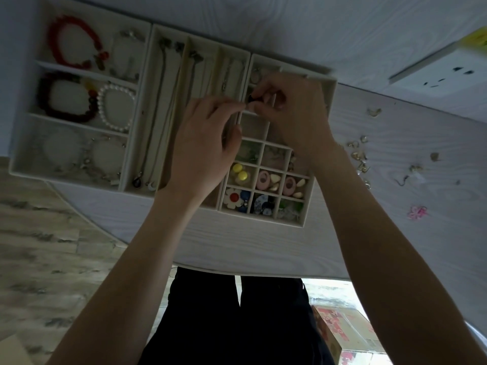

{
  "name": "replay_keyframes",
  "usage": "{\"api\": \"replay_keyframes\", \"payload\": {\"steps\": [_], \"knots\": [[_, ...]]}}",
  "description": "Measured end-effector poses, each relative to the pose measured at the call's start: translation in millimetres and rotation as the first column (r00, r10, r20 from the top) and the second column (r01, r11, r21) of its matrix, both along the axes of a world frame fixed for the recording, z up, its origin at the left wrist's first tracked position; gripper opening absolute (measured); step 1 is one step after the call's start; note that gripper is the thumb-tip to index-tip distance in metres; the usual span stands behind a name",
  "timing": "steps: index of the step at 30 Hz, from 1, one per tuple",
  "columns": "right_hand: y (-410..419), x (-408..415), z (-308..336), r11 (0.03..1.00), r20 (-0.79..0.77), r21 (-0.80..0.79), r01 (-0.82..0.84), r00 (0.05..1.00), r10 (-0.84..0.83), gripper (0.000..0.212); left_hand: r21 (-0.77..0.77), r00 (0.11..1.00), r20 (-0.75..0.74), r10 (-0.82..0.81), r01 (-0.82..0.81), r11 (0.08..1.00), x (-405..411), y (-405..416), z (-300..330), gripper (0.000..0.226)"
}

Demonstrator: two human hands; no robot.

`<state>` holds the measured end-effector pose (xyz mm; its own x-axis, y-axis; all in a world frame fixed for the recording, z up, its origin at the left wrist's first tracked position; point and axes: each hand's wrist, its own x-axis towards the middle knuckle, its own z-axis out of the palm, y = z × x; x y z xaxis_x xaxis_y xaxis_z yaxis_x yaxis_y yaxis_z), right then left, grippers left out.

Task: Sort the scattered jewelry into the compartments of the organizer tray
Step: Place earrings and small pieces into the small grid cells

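Note:
A cream organizer tray (332, 101) lies on the white table, in three joined sections. Its left section holds bead bracelets (73, 43), the middle one long necklaces (163, 106), the right one a grid of small compartments with coloured earrings (238, 172). My left hand (205, 143) and my right hand (295, 111) meet above the upper part of the right section. Together their fingertips pinch a small dark piece of jewelry (250, 98). Scattered small earrings (359, 156) lie on the table right of the tray, and a pink flower piece (417, 212) further out.
A white box (442, 72) with dark marks stands at the back right, beside something yellow (477, 39). The table's front edge runs near my dark trousers. A printed carton (347, 335) sits on the floor below, and wood-look flooring shows at the left.

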<state>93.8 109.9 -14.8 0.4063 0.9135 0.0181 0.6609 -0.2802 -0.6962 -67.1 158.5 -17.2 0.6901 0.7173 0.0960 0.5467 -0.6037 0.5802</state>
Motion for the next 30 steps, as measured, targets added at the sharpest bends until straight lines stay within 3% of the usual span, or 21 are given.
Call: {"api": "replay_keyframes", "payload": {"steps": [5,12,15,21,30], "knots": [[-3.6,5.1,5.0,0.986,0.09,-0.101,-0.131,0.986,0.14,0.014,0.008,1.0,0.006,0.0,0.0,1.0,-0.7,-1.1,-0.5,0.026],[-12.0,13.5,13.7,0.998,0.326,0.024,0.051,0.944,-0.056,0.015,0.029,0.999,0.025,0.023,-0.024,0.999,-0.4,-2.2,-2.8,0.025],[-8.9,10.8,8.9,0.999,0.399,-0.037,0.026,0.917,-0.009,0.015,0.048,0.999,0.012,0.039,-0.04,0.998,-0.3,-2.8,-5.2,0.024],[-2.3,7.9,7.2,0.981,0.416,-0.158,-0.108,0.894,0.166,0.016,0.042,0.999,0.03,0.044,-0.045,0.998,-1.8,-2.2,-5.6,0.024],[2.8,10.2,4.1,0.969,0.433,-0.193,-0.152,0.873,0.223,0.017,0.031,0.999,0.003,0.036,-0.036,0.999,-2.7,2.1,-3.0,0.024]]}}
